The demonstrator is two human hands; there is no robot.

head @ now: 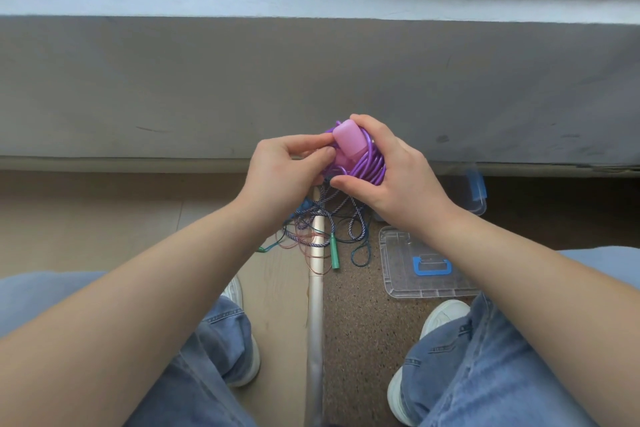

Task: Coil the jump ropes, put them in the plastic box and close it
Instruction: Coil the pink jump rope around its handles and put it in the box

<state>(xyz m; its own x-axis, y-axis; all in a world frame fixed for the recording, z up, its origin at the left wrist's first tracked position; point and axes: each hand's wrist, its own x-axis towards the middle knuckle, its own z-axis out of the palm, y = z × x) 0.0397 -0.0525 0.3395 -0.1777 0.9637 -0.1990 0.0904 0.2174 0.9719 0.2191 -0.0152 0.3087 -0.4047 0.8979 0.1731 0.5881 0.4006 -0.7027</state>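
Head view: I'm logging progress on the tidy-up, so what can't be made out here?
1. Purple rope: the left hand and right hand wrap it, hiding how fully it is coiled.
2. Plastic box: only a corner shows behind the right arm; contents hidden.
3. Floor ropes: tangled, partly under the hands; number unclear.
4. Lid: its right side runs under the right arm.

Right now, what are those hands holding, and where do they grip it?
A coiled purple jump rope. The right hand curls round the coil's loops; the left hand pinches the bundle beside its pink handles.
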